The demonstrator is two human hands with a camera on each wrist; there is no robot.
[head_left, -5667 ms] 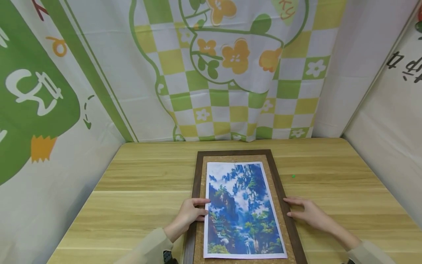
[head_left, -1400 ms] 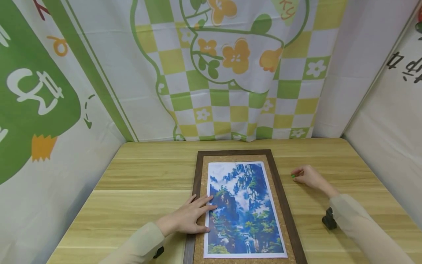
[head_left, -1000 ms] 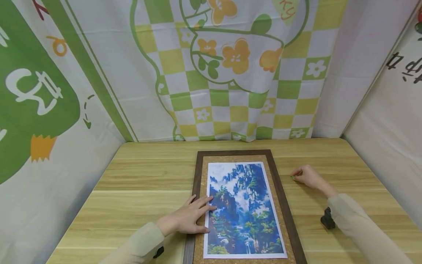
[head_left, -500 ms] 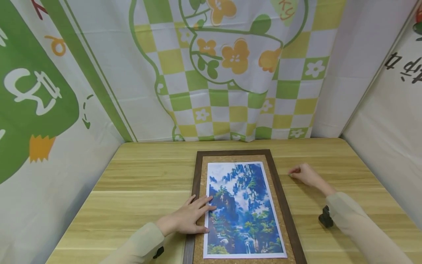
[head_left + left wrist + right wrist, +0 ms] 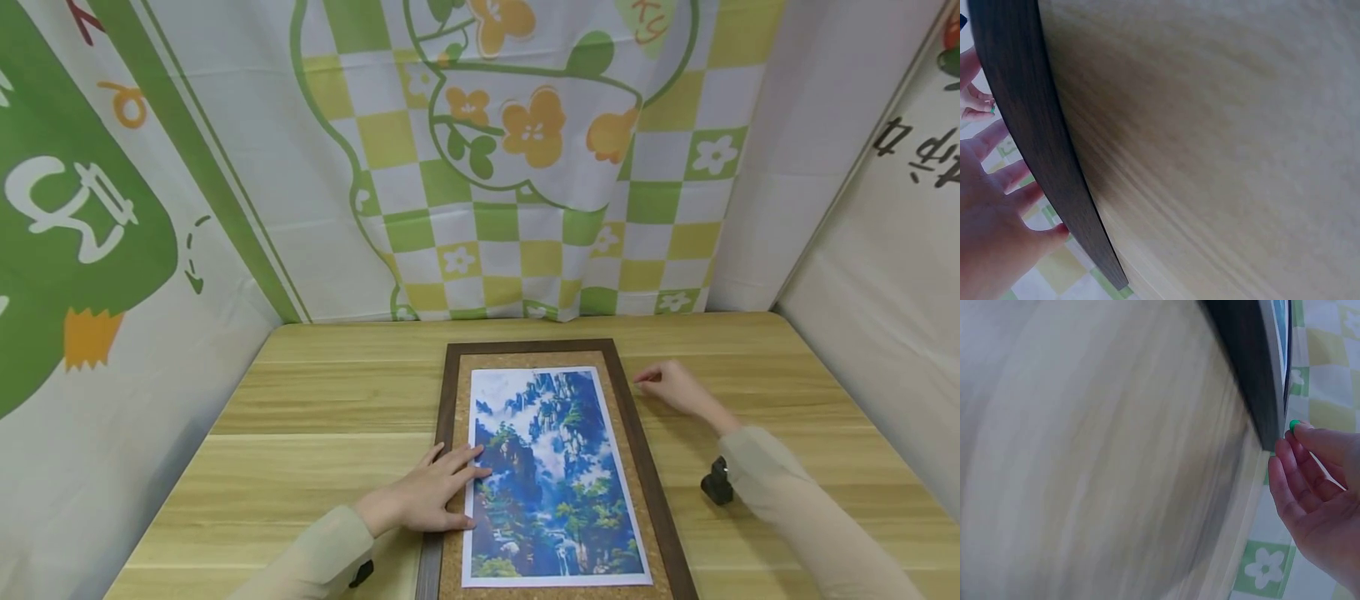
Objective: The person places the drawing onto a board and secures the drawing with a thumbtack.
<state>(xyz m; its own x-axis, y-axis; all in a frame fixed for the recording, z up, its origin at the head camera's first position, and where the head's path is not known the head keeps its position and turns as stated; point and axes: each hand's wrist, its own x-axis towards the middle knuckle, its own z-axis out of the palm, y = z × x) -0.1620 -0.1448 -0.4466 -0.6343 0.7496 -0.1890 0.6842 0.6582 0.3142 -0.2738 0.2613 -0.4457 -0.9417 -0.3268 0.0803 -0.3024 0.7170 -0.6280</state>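
A printed landscape of blue mountains and a waterfall (image 5: 555,492) lies on a cork board with a dark brown wooden frame (image 5: 637,417). My left hand (image 5: 420,498) rests with spread fingers across the frame's left side, fingertips on the print's left margin. Just right of the frame's upper right side, my right hand (image 5: 675,388) pinches a small green push pin (image 5: 1294,425) between thumb and index finger; only its rounded green head shows. The other fingers of that hand (image 5: 1322,506) are loosely bent in the right wrist view.
The board lies on a light wood-grain table (image 5: 322,392), reaching past the view's lower edge. A curtain with green and yellow checks (image 5: 525,258) hangs behind the table's back edge, with printed fabric walls at both sides. A black wrist camera (image 5: 717,483) hangs under the right sleeve.
My left hand has shifted from gripping the board's side to lying flat over the print's edge. The right hand left the frame, picked up the green push pin and carried it left toward the board.
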